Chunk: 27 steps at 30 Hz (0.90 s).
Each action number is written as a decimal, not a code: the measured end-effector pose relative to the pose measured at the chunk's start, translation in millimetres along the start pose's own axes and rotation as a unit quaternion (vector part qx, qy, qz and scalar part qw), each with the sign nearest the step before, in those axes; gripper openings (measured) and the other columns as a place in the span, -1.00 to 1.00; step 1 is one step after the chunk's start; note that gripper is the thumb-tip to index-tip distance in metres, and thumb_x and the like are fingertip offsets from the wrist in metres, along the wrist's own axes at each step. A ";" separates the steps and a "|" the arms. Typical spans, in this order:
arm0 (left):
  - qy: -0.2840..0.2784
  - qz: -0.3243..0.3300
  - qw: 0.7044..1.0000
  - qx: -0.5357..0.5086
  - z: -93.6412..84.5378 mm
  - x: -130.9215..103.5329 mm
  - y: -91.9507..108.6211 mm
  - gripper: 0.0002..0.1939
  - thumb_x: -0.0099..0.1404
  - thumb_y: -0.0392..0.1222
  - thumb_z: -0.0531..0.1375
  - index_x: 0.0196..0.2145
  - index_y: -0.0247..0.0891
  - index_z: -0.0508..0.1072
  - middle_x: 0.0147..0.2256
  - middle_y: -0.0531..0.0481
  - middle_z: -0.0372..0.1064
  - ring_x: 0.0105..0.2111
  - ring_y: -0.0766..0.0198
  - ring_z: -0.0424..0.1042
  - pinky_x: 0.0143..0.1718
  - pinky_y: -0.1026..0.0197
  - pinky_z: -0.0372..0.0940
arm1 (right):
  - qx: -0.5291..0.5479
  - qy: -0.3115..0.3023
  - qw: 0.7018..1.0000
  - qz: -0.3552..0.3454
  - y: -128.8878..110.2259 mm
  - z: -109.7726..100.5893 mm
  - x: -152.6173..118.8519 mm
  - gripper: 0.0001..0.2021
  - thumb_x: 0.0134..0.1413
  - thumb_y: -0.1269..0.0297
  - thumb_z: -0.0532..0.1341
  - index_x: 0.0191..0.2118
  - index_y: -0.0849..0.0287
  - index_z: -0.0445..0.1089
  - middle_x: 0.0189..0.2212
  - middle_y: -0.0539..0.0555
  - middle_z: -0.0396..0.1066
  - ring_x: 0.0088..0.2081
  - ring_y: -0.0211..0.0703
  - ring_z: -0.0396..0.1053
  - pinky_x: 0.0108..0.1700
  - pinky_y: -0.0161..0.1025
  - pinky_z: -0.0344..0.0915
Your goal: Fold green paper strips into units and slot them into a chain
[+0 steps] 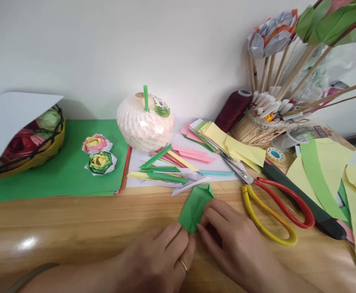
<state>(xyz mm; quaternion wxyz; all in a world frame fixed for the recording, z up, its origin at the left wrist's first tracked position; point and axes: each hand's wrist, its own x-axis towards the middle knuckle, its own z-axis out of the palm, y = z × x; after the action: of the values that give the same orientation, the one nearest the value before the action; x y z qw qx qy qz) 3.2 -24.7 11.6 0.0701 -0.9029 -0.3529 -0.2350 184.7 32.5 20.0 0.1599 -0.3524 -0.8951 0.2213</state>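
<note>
A small, creased green paper strip (195, 207), folded at its far end, lies aslant on the wooden tabletop (89, 226), far end leaning rightward.

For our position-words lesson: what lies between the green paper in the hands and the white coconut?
In the head view, a loose heap of coloured paper strips, some folded, lies between the green paper and the white coconut.

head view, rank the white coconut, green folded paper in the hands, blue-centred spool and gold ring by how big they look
1. white coconut
2. green folded paper
3. blue-centred spool
4. gold ring
</note>
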 end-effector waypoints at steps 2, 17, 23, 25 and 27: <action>-0.002 -0.002 1.000 0.001 2.2 0.8 -0.2 -0.67 0.31 -0.44 -0.12 -0.16 -0.53 0.40 -0.46 -0.10 0.39 -0.43 0.24 0.38 -0.46 0.25 0.34 | -0.005 0.007 1.000 -0.003 -0.1 1.0 -0.2 -0.84 0.11 0.45 0.01 -0.47 0.16 0.19 -0.48 0.04 0.24 -0.44 -0.21 0.22 -0.48 -0.33 0.14; -0.024 -0.008 1.000 0.005 7.2 -0.6 -0.6 -0.69 0.33 -0.43 -0.13 -0.29 -0.46 0.41 -0.46 -0.08 0.28 -0.44 0.27 0.28 -0.49 0.27 0.27 | -0.028 0.002 1.000 -0.006 -1.2 -0.4 0.4 -0.83 0.12 0.45 -0.01 -0.47 0.16 0.19 -0.45 0.04 0.24 -0.42 -0.21 0.23 -0.46 -0.31 0.15; -0.047 -0.020 0.999 -0.006 11.1 -3.9 0.4 -0.72 0.35 -0.40 -0.11 -0.23 -0.47 0.38 -0.43 -0.08 0.27 -0.42 0.27 0.28 -0.54 0.29 0.23 | 0.002 -0.003 1.000 0.002 3.8 -0.6 -1.9 -0.90 0.08 0.49 0.04 -0.37 0.16 0.20 -0.39 0.06 0.26 -0.35 -0.16 0.25 -0.39 -0.27 0.23; -0.042 -0.035 0.998 -0.008 13.2 -4.9 1.7 -0.71 0.36 -0.40 -0.12 -0.23 -0.47 0.39 -0.43 -0.08 0.27 -0.42 0.25 0.28 -0.57 0.28 0.23 | 0.006 -0.007 1.000 0.000 5.9 -0.3 -2.6 -0.89 0.09 0.49 0.05 -0.39 0.16 0.21 -0.40 0.05 0.26 -0.35 -0.17 0.25 -0.39 -0.28 0.23; -0.034 -0.039 0.999 -0.006 14.1 -5.4 1.8 -0.71 0.36 -0.40 -0.12 -0.25 -0.46 0.39 -0.42 -0.09 0.28 -0.43 0.24 0.28 -0.59 0.27 0.23 | 0.007 -0.007 1.000 -0.004 8.5 -1.5 -4.4 -0.87 0.11 0.51 0.03 -0.38 0.16 0.23 -0.39 0.05 0.27 -0.35 -0.18 0.26 -0.37 -0.28 0.24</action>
<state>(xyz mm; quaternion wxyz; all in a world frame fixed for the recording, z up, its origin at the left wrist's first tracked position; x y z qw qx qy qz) 6.2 -25.2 -3.2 0.0435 -0.8965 -0.3883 -0.2088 193.2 35.4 16.4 0.1569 -0.3458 -0.8962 0.2293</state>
